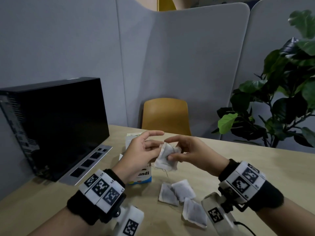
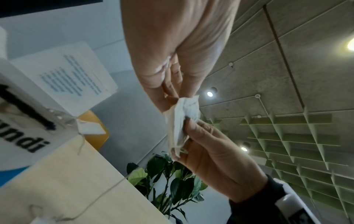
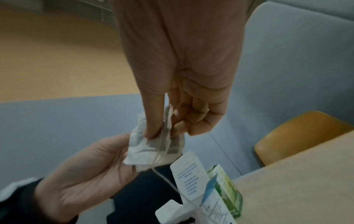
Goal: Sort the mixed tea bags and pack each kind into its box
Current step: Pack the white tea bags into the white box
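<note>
Above the table, both hands hold a small bunch of white tea bags (image 1: 166, 157) between them. My left hand (image 1: 158, 145) pinches the bunch at its top edge, index finger stretched out. From the right, my right hand (image 1: 168, 149) grips it between thumb and fingers. The left wrist view shows the bunch (image 2: 180, 121) crumpled, and in the right wrist view its (image 3: 145, 150) strings hang down. Three more tea bags (image 1: 183, 190) lie flat on the table near my right wrist. An open white and blue box (image 1: 144, 175) stands under my left hand, and a green box (image 1: 132, 136) stands behind it.
A black computer case (image 1: 56, 123) fills the left of the wooden table (image 1: 255, 167). A mustard chair (image 1: 166, 114) stands at the far edge and a leafy plant (image 1: 281, 99) at the right. Grey partition panels close the back.
</note>
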A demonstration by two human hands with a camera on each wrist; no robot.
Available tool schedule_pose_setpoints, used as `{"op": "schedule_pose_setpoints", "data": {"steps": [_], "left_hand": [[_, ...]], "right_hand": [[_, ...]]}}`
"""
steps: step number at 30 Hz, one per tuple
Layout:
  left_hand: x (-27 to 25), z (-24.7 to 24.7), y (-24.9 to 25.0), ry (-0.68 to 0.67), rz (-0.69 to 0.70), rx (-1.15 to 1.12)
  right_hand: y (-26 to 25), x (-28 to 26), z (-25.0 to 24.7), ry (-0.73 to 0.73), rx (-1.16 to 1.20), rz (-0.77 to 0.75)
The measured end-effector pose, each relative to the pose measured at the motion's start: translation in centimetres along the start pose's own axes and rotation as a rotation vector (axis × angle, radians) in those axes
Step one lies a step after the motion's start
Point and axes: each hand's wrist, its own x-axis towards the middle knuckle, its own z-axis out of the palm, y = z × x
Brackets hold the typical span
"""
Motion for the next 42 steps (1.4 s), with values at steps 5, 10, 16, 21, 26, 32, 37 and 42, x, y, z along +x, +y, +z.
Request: {"op": "schedule_pose_setpoints", "data": {"steps": [5,10,16,21,26,32,37,42], "left_hand": [[-0.7,-2.3,-0.4,0.019,-0.004,-0.164],[-0.9,-4.7,-1.0,0.045,0.101,0.11],[-0.4,-9.1,-1.9,0.234,0.134,0.363],[-0.4,-10.8,-4.1,-0.113,-0.214,0.73],[0.6,-10.2,-5.9,-0.206,-0.25,0.747],[1.2,-9.9,-6.3,-0.17,-0.233,0.725],[1.3,-10.1,-6.5,-0.169,-0.267,0.715],[1.4,-10.4,-6.8,-0.196,-0.242,0.644]], "right_hand": [[-0.1,1.9,1.6,0.082,-0.324,-0.101],[-1.2,4.2,2.9,-0.1,-0.356,-0.14],[-2.4,8.3,2.9,0.032,-0.448,-0.247],[-0.4,10.0,5.2,-0.18,-0.681,-0.3],[0.9,10.4,7.1,-0.335,-0.991,-0.384],[0.3,11.5,8.3,-0.577,-1.344,-0.577],[-0.7,12.2,8.9,-0.699,-1.522,-0.554],[-0.3,11.6,9.1,-0.729,-1.559,-0.53]]}}
